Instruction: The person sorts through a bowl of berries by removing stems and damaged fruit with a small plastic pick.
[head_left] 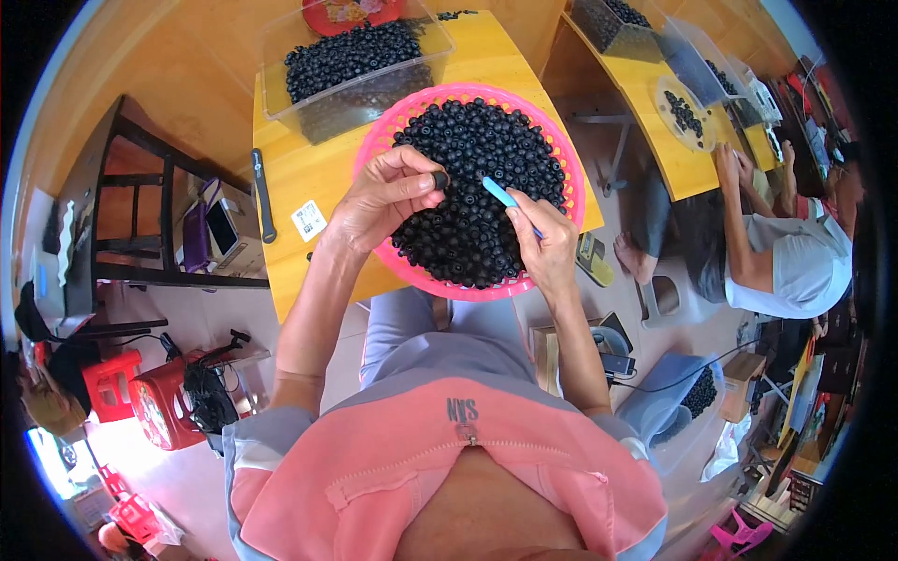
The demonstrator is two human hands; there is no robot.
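A pink plastic basket (374,154) full of small, round black beads (477,140), many showing a hole, stands in front of me on the yellow table. Over the basket's left half, my left hand (388,196) pinches one dark bead (440,179) between thumb and fingertips. My right hand (547,241) is closed around a slim light-blue tool (499,192) over the right half. The tool's tip points up and left toward the held bead, apart from it. What kind of tool it is, I cannot make out.
Behind the basket stands a clear plastic bin (355,117) of black beads, with a red dish (351,14) beyond. A dark strip (263,196) and a white label (309,221) lie left. At right another person (776,252) sits at a second table (687,173). A bead-filled tub (664,402) is on the floor.
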